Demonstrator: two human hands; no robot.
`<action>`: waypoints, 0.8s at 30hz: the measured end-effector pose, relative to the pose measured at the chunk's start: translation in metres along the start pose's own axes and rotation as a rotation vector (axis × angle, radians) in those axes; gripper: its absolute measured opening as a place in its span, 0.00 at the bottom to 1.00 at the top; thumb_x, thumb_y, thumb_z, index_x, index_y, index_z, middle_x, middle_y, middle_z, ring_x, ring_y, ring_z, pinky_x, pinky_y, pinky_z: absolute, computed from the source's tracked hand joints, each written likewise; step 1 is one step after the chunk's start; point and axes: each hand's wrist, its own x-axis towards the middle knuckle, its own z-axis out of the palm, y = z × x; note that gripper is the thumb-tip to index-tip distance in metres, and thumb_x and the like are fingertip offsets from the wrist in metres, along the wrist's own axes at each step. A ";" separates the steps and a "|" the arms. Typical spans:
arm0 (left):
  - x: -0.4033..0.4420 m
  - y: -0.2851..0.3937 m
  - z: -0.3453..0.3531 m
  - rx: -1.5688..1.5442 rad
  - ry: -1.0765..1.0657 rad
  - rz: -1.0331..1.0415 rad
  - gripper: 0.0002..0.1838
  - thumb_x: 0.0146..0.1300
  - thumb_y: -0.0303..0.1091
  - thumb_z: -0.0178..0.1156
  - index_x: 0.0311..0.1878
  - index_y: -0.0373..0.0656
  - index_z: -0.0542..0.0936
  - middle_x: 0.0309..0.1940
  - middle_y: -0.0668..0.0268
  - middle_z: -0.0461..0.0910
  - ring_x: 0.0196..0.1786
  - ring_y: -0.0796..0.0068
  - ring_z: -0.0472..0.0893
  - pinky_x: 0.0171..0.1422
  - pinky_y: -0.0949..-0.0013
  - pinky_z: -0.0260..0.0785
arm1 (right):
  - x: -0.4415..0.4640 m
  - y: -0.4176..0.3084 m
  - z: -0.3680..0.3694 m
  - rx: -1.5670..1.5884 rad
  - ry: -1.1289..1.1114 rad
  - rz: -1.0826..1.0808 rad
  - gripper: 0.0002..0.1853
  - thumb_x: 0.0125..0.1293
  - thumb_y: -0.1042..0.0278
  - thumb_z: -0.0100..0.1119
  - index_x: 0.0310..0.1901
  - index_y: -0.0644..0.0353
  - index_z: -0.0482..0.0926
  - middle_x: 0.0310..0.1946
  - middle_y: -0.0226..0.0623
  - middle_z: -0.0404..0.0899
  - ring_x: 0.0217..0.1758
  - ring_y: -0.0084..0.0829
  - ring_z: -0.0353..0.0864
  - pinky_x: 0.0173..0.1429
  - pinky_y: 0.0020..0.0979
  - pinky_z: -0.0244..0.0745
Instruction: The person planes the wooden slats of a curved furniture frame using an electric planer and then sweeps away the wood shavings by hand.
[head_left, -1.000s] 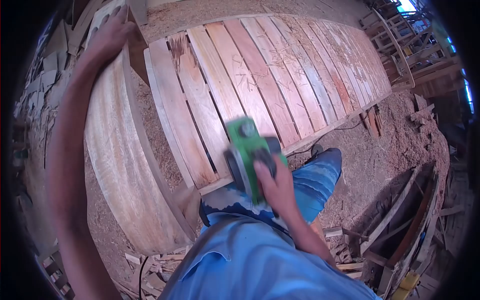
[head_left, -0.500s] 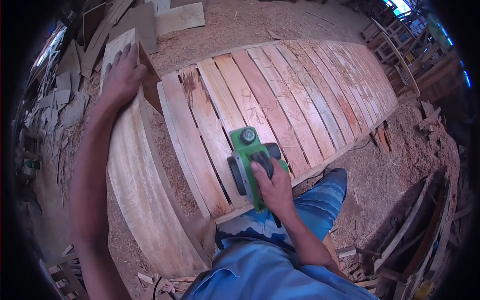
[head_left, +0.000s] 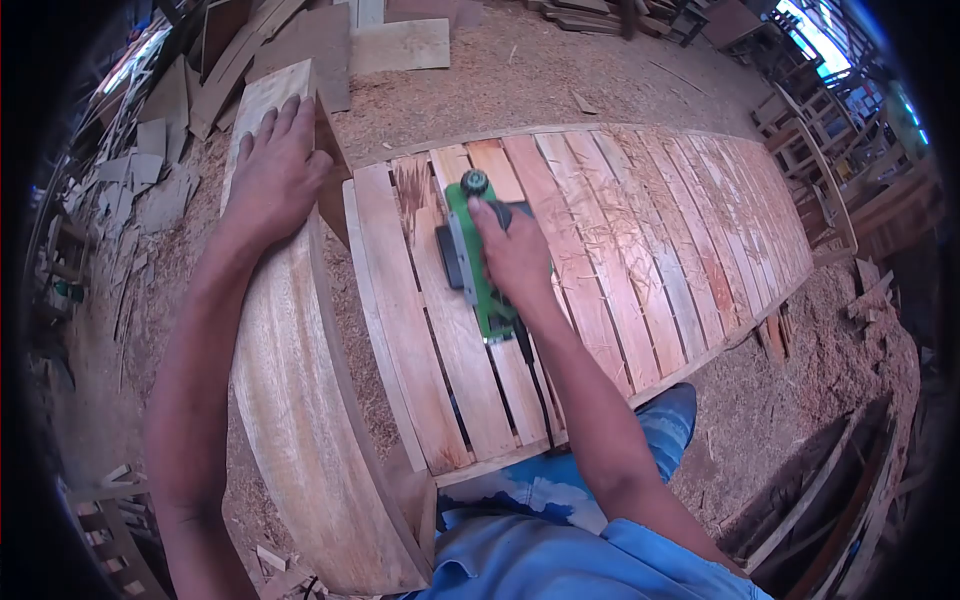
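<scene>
My right hand (head_left: 515, 250) grips the dark handle of a green electric hand planer (head_left: 485, 310), which rests on the slatted wooden panel (head_left: 640, 240). A black cord (head_left: 543, 400) trails from the planer toward my body. Spread over the far end of a broad, curved wooden board (head_left: 290, 400), my left hand (head_left: 275, 175) lies with fingers stretched out, holding nothing. The board stands at the panel's left end. Thin shavings are scattered on the slats, mostly right of the planer. One slat near the left end has a dark, rough patch.
Wood shavings cover the ground around the panel. Flat board offcuts (head_left: 400, 45) lie at the back left. Wooden frames (head_left: 800, 150) stand at the far right, and a heap of shavings (head_left: 850, 330) with wood pieces lies at the right. My knee (head_left: 665, 415) is by the panel's near edge.
My right hand has pushed the planer away from my body along the slats, toward the panel's far edge. My left hand stays on the curved board. The view has shifted slightly.
</scene>
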 end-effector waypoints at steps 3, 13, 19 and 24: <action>0.000 0.004 -0.003 0.031 -0.045 -0.054 0.42 0.80 0.42 0.49 0.94 0.45 0.55 0.95 0.54 0.51 0.96 0.50 0.49 0.99 0.46 0.37 | 0.045 -0.006 0.018 -0.043 -0.002 -0.007 0.37 0.81 0.30 0.61 0.32 0.62 0.86 0.18 0.36 0.81 0.20 0.32 0.84 0.31 0.39 0.78; 0.000 -0.001 0.005 0.084 -0.008 -0.035 0.41 0.81 0.42 0.49 0.94 0.46 0.56 0.95 0.56 0.51 0.96 0.51 0.49 0.99 0.46 0.37 | 0.145 -0.044 0.054 -0.037 -0.062 0.044 0.45 0.76 0.27 0.62 0.36 0.78 0.90 0.40 0.66 0.92 0.50 0.60 0.94 0.62 0.54 0.84; 0.003 0.003 0.006 0.094 0.023 -0.042 0.40 0.81 0.43 0.48 0.94 0.45 0.57 0.95 0.57 0.52 0.96 0.54 0.50 0.99 0.47 0.38 | 0.192 -0.057 0.072 0.002 -0.098 0.007 0.43 0.78 0.27 0.60 0.27 0.70 0.90 0.24 0.51 0.90 0.32 0.45 0.94 0.56 0.45 0.87; 0.008 0.006 -0.004 0.146 -0.036 -0.039 0.40 0.83 0.46 0.49 0.93 0.43 0.57 0.94 0.53 0.55 0.96 0.53 0.51 0.98 0.48 0.40 | 0.165 -0.040 0.061 0.108 -0.104 -0.043 0.40 0.76 0.29 0.65 0.28 0.68 0.87 0.20 0.41 0.84 0.21 0.34 0.85 0.32 0.40 0.82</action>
